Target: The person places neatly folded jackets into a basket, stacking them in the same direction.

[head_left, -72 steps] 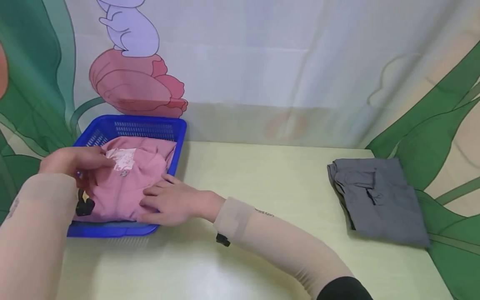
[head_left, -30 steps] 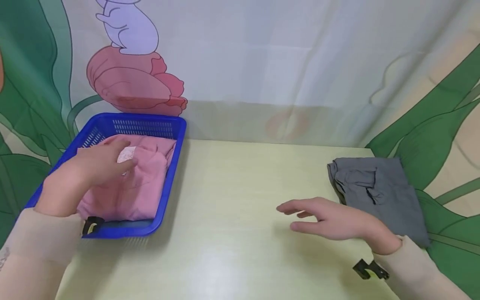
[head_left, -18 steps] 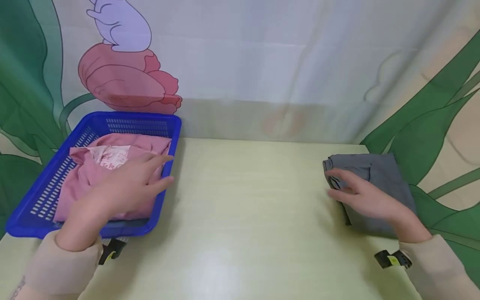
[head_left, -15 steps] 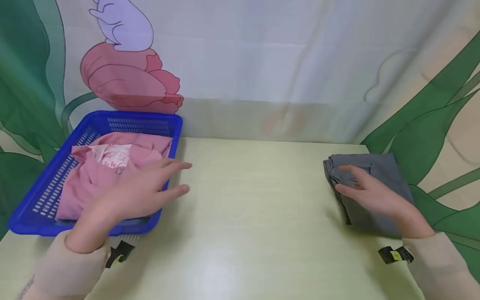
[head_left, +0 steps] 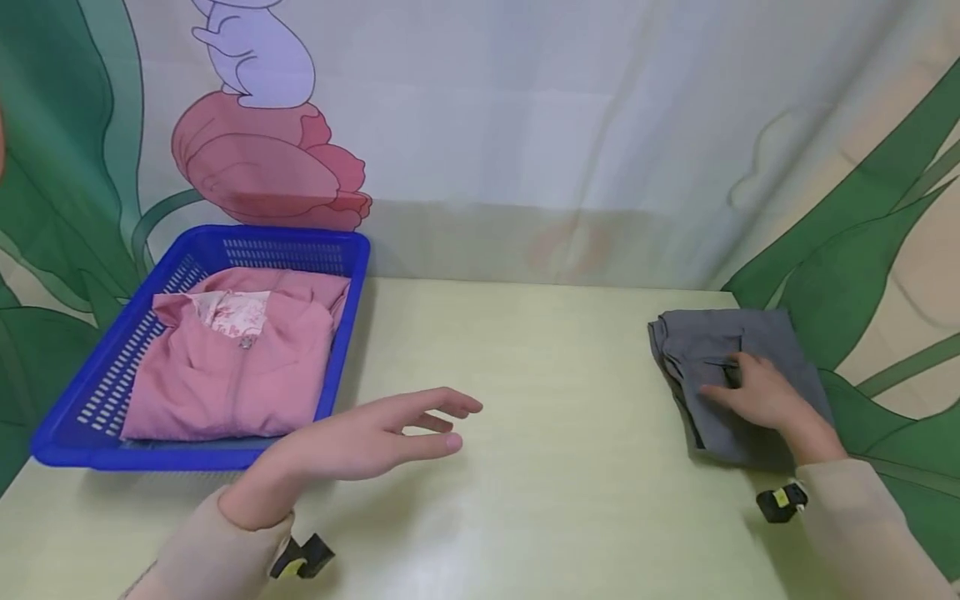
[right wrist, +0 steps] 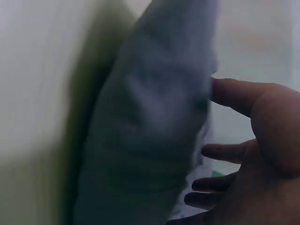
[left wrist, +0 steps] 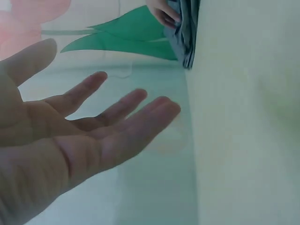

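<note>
A folded grey garment with a stitched pocket lies on the table's right side. My right hand is over it, thumb and fingers spread apart, with the fingertips right at its upper surface. The right wrist view shows those fingers lined up along the grey cloth. My left hand hovers over the table in front of the blue basket's right corner, fingers extended and holding nothing. In the left wrist view its palm is bare. A folded pink zip-up top lies in the blue basket.
The pale table stretches between basket and grey garment. A printed curtain hangs along the back, with green leaves at the right end. Each wrist carries a small black camera, such as the left one.
Both hands have left the pink top. The right hand has crossed to the grey garment and lowered onto it. The left hand has moved right, out of the basket.
</note>
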The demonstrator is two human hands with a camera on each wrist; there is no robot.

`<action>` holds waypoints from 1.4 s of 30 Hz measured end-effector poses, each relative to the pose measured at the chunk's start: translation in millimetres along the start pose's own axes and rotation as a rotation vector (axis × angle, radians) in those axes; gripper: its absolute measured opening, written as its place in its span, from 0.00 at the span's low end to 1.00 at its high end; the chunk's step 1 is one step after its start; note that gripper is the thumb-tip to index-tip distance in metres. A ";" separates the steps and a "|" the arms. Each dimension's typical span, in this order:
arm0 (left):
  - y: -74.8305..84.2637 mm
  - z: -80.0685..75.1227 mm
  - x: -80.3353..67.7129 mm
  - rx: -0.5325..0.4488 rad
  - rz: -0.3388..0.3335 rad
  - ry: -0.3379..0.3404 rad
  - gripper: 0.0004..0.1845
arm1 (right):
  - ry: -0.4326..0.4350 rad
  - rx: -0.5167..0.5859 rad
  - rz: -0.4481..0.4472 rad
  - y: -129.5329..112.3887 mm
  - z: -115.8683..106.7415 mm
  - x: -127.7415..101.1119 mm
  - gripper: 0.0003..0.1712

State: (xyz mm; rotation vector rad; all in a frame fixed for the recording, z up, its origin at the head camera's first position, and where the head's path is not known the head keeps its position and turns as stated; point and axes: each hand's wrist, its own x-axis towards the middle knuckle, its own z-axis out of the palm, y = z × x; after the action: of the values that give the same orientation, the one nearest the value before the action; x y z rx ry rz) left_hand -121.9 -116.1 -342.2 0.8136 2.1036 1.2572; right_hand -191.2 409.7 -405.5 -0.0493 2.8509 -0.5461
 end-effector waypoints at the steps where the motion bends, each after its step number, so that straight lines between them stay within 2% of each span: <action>1: -1.6 2.3 1.7 -0.030 -0.003 -0.010 0.23 | 0.005 -0.007 0.017 3.3 0.5 0.9 0.52; 6: -5.5 14.3 11.8 -0.148 -0.027 -0.056 0.21 | 0.019 -0.004 0.102 16.2 1.9 0.8 0.55; 12: -9.9 22.3 23.1 -0.237 -0.048 -0.075 0.22 | 0.178 0.032 0.194 21.3 3.0 2.6 0.50; 14: -12.1 23.0 26.2 -0.262 -0.052 -0.066 0.22 | 0.199 0.037 0.218 21.8 2.9 4.7 0.49; 18: -16.9 23.9 32.7 -0.269 -0.050 -0.055 0.23 | 0.135 0.028 0.248 24.7 4.6 8.3 0.49; 22: -17.9 22.5 36.9 -0.257 -0.058 -0.050 0.23 | 0.040 0.019 0.242 31.3 9.5 13.4 0.50; 26: -20.2 18.5 38.7 -0.273 -0.056 -0.041 0.23 | -0.017 0.013 0.240 30.5 15.4 20.1 0.51; 35: -28.2 11.4 41.0 -0.315 -0.043 -0.016 0.24 | -0.029 -0.067 0.196 -0.7 21.3 28.1 0.50; 42: -31.9 6.9 42.3 -0.305 -0.044 0.028 0.23 | -0.036 -0.164 0.120 -40.6 29.4 31.7 0.48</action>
State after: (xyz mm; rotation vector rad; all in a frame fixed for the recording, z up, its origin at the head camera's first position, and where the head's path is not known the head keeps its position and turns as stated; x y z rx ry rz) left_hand -151.9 -93.3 -380.1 0.6142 1.8758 1.5246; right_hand -215.5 358.9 -424.2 0.0818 2.8339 -0.2832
